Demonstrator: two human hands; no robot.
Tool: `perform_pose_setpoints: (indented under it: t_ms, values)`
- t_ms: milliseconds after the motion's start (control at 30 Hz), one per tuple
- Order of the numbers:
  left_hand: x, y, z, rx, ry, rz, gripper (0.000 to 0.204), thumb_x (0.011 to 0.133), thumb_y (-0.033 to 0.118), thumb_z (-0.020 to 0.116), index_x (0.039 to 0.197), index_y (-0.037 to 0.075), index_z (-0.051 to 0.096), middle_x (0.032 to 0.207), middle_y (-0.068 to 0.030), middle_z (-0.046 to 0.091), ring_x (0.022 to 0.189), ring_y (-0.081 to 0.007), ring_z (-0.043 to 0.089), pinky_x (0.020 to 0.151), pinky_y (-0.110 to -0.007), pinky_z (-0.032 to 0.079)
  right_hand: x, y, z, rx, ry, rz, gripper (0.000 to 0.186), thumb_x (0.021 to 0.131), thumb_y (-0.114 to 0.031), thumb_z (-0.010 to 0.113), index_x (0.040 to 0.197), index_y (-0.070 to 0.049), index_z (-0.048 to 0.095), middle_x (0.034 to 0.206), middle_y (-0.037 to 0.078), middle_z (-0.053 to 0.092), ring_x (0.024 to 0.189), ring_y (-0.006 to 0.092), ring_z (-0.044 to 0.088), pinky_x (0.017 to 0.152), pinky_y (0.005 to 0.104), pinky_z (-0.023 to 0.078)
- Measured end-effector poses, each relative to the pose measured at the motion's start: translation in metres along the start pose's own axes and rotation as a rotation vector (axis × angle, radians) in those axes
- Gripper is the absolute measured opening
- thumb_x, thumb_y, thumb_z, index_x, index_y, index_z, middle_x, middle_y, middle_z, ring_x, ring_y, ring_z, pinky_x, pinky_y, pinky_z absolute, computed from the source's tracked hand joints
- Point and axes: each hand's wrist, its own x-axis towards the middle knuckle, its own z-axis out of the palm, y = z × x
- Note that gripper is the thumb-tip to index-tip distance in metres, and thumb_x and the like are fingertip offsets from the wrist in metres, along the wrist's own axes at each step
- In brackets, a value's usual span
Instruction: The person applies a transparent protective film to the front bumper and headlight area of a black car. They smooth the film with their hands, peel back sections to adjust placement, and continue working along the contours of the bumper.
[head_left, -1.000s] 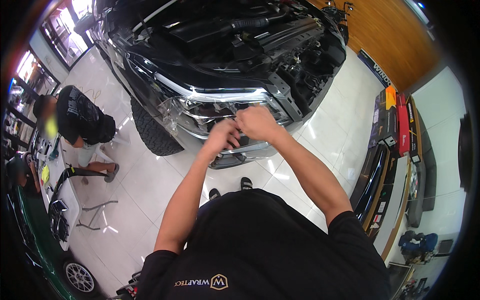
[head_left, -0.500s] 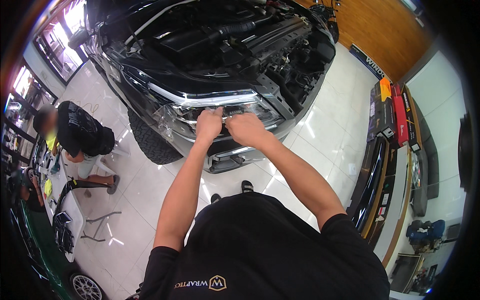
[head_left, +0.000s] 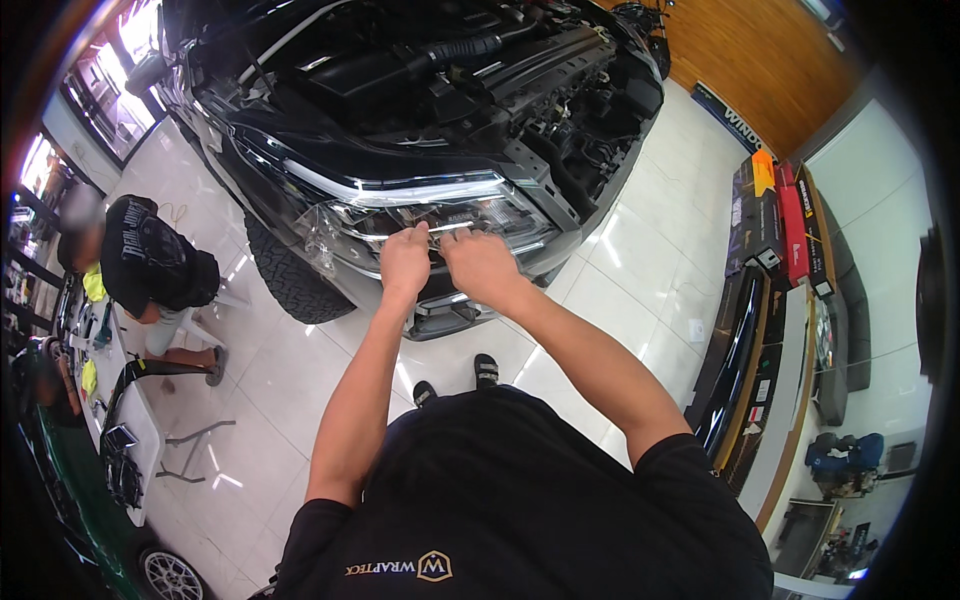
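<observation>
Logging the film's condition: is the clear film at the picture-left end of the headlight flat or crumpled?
Crumpled: the clear film shows loose folds and broken glints at that end of the headlight. Farther across, cannot tell.

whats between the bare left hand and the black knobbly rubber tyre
In the head view, the grey bumper corner and crumpled clear film lie between the left hand and the tyre.

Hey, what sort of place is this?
Likely a car workshop: a dark car has its engine bay exposed, a green car stands at the left, and a cluttered white table stands near it.
</observation>
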Motion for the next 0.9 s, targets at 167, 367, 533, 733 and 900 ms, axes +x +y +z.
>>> perform_pose_setpoints:
  t_ms: [167,367,533,733,900]
  values:
    - [-0.009,-0.005,-0.003,0.005,0.012,0.039,0.048,0.102,0.035,0.055,0.079,-0.006,0.064,0.070,-0.0227,0.062,0.066,-0.0374,0.056,0.070,-0.048,0.045,-0.008,-0.006,-0.024,0.222,0.013,0.162,0.026,0.094,-0.023,0.063,0.103,0.002,0.064,0.102,0.024,0.067,0.087,0.0416,0.071,0.076,0.0518,0.057]
    - [-0.013,-0.013,0.001,-0.138,0.027,0.068,0.042,0.102,0.029,0.055,0.081,-0.006,0.064,0.072,-0.0223,0.064,0.066,-0.0363,0.057,0.068,-0.048,0.045,0.032,-0.021,-0.071,0.170,-0.024,0.343,0.047,0.092,-0.043,0.066,0.099,0.003,0.069,0.097,0.022,0.073,0.091,0.0411,0.073,0.079,0.0503,0.057]
    - [-0.019,-0.019,0.008,-0.098,0.154,0.153,0.028,0.098,0.021,0.056,0.095,-0.003,0.072,0.092,-0.0271,0.073,0.094,-0.0456,0.070,0.078,-0.050,0.052,0.101,-0.057,-0.064,-0.040,-0.414,0.138,0.043,0.092,-0.046,0.069,0.098,-0.005,0.080,0.093,0.015,0.078,0.090,0.0315,0.077,0.078,0.0409,0.058]
    - [-0.015,-0.021,0.010,-0.080,0.130,0.118,0.035,0.096,0.027,0.058,0.090,-0.005,0.072,0.088,-0.0305,0.070,0.090,-0.0502,0.067,0.076,-0.053,0.051,0.117,-0.053,-0.043,-0.204,-0.400,-0.077,0.021,0.081,-0.019,0.070,0.095,-0.009,0.082,0.095,0.014,0.079,0.094,0.0302,0.077,0.077,0.0398,0.060]
    - [-0.021,-0.012,0.010,-0.088,0.140,0.090,0.040,0.094,0.032,0.059,0.089,-0.006,0.071,0.085,-0.0308,0.068,0.089,-0.0509,0.066,0.076,-0.052,0.052,0.106,-0.041,-0.040,-0.180,-0.377,-0.179,0.019,0.080,-0.017,0.068,0.089,-0.007,0.081,0.092,0.015,0.078,0.090,0.0312,0.076,0.080,0.0428,0.057]
